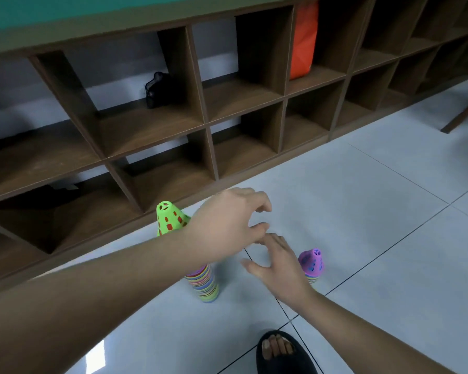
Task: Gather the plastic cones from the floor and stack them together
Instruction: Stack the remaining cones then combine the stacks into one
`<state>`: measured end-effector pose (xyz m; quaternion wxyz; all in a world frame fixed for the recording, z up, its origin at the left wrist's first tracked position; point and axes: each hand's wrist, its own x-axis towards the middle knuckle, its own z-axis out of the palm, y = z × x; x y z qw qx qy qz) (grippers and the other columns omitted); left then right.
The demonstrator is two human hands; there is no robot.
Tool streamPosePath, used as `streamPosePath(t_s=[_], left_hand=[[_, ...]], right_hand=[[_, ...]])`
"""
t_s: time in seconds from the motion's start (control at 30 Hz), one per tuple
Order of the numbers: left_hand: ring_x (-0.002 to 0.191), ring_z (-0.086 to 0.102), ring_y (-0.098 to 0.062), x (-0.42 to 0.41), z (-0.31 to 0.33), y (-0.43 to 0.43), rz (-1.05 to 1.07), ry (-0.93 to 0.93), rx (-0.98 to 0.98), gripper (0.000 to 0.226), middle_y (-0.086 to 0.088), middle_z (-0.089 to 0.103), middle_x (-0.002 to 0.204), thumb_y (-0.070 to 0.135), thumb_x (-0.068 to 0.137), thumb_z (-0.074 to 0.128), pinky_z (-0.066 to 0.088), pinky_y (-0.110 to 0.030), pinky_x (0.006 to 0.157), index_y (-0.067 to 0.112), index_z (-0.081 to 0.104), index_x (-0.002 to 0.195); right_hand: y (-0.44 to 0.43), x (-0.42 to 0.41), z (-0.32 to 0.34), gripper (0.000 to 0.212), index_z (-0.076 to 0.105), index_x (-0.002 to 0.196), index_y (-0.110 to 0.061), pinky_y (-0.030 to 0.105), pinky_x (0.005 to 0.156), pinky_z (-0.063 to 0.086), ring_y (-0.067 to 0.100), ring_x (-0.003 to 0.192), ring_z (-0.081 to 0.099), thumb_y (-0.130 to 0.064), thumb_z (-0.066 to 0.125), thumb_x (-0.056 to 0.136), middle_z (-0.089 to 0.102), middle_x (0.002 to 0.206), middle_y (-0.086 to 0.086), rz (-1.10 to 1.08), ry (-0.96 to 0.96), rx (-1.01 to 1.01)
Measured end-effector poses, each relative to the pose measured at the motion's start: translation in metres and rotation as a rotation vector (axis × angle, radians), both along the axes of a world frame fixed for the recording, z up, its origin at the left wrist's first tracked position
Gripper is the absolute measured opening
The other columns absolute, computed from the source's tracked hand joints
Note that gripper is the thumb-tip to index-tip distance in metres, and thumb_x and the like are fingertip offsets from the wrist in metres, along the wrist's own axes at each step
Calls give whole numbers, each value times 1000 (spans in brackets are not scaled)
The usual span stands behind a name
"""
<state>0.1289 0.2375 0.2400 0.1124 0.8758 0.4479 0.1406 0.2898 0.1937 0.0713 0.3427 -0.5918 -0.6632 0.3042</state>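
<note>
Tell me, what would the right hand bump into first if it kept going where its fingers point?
Probably the left hand. The right hand aims its fingers at those curled fingertips, nearly touching. Depth is unclear, so it could slip underneath toward the white tiled floor.

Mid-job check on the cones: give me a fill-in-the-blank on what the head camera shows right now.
1. The top cone of the tall stack is ___.
2. The purple cone stands to the ___ of the tall stack.
3. The left hand and the right hand each hold ___.
4. The sandal on the foot is ___.

Missing words: green; right; nothing; black.
</note>
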Motion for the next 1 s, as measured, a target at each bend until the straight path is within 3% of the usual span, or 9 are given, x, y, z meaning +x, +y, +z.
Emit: streamPosePath(t_s=[0.1,0.27,0.4,0.53,0.6,0.67,0.8,0.9,1.0], left_hand=[[104,66,-11,38,-44,11,-15,-34,-130,28,15,68,112,43,91,69,56,-37,90,34,66,118],[102,67,-12,85,-116,23,7,-97,-275,24,15,69,109,42,92,71,57,-37,90,34,65,115],[107,66,-13,112,-160,26,-2,-113,-366,32,11,70,117,39,93,74,56,-36,94,33,66,123],[116,62,-14,134,-189,28,-37,-87,-403,48,13,63,132,35,92,71,54,-34,98,43,59,138],[117,61,-14,141,-199,31,-59,-62,-407,44,14,64,132,31,92,70,53,-35,99,42,64,134],[111,63,-15,143,-205,33,-66,-41,-400,36,12,67,124,30,92,70,54,-36,95,39,68,127],[101,64,-15,139,-208,40,-41,-36,-376,31,13,71,116,29,90,70,55,-34,88,38,70,119],[102,67,-17,130,-209,49,10,-62,-374,30,11,75,112,29,89,69,55,-36,88,37,71,118],[102,67,-18,123,-211,55,70,-93,-395,30,7,77,110,26,92,70,55,-36,90,34,72,120]], right_hand=[[-12,45,-23,35,65,119,-32,14,92,39,1,114,54,-34,80,88,60,117,-22,-109,-8,5],[-32,102,-52,32,64,107,-35,26,85,50,14,106,61,-16,80,87,58,111,-15,-289,8,53],[-37,131,-87,44,53,116,-37,24,78,48,8,107,58,-31,83,86,50,116,-20,-376,-6,-23],[-35,144,-126,62,50,126,-38,19,76,46,1,109,55,-42,87,77,48,119,-24,-368,-20,-142],[-32,147,-144,71,49,133,-40,14,81,45,-2,114,54,-39,89,74,48,125,-25,-297,-52,-189],[-27,151,-161,78,50,138,-38,18,88,47,-1,117,53,-38,89,71,51,128,-24,-246,-50,-260],[-15,153,-187,67,64,123,-18,39,87,49,26,105,56,-41,88,65,64,108,-4,-192,-196,-303],[-3,150,-203,66,67,114,-23,35,84,46,23,101,54,-55,88,60,62,99,-8,-219,-248,-293],[6,145,-204,70,64,119,-23,31,84,45,19,105,51,-50,94,62,61,104,-7,-248,-170,-315]])
